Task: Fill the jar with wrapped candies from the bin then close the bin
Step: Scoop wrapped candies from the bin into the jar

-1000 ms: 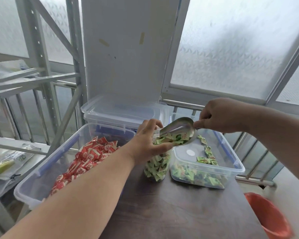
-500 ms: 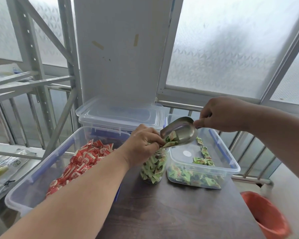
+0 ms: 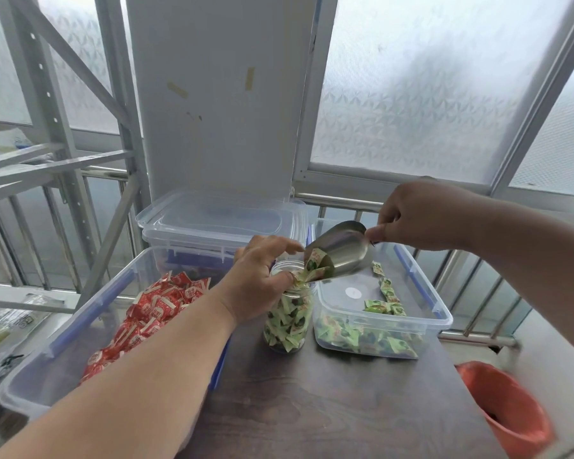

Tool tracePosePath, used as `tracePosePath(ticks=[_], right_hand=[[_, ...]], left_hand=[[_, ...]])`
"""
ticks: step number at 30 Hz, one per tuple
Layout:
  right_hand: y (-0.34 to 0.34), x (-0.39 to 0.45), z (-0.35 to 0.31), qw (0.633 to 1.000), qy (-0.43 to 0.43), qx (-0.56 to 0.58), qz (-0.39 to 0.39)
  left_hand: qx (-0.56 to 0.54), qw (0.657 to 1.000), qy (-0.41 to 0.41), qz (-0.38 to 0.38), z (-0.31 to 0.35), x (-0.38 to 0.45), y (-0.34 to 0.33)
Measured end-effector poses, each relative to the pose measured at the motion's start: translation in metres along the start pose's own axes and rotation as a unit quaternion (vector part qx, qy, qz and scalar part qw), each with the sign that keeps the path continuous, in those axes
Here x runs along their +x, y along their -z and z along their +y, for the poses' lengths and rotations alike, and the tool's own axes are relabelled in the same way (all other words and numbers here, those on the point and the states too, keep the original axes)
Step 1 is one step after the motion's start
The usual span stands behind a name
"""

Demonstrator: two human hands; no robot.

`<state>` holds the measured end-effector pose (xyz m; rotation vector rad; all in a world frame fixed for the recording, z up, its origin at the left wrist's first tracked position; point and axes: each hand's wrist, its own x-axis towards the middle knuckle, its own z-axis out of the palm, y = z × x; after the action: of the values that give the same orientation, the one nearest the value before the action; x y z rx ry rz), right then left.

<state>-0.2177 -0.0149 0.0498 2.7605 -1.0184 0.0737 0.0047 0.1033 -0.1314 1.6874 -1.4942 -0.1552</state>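
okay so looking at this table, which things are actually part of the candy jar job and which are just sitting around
In use: jar, metal scoop, bin of green candies, left hand on the jar, right hand tipping the scoop.

Lying about: bin of red candies, stacked closed tubs, orange bucket.

Dark wood table (image 3: 345, 409) — jar (image 3: 289, 321), green-candy bin (image 3: 378, 326), red-candy bin (image 3: 90, 326).

The left hand (image 3: 262, 279) hides part of the jar's (image 3: 289, 323) top, the right hand (image 3: 421, 217) hides the scoop's (image 3: 342, 251) handle, and the red bucket (image 3: 511, 412) is cut off at the edge.
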Motion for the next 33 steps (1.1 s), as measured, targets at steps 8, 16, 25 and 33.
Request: tracePosePath(ticks=[8,16,25,33], right_hand=[[0.014,0.004,-0.016,1.0,0.013,-0.016,0.016],[0.027,-0.003,-0.031,0.998,0.027,-0.024,0.046],[0.035,-0.006,-0.037,0.995,0.017,-0.019,0.091],[0.008,0.003,-0.014,0.994,-0.072,0.05,0.066]], left_hand=[[0.014,0.995,-0.099,-0.025,0.006,0.002,-0.003],[0.003,0.998,-0.066,0.011,-0.002,0.005,-0.001],[-0.04,0.997,-0.066,0.019,0.002,0.002,-0.001],[-0.025,0.999,-0.005,-0.047,0.007,-0.002,0.008]])
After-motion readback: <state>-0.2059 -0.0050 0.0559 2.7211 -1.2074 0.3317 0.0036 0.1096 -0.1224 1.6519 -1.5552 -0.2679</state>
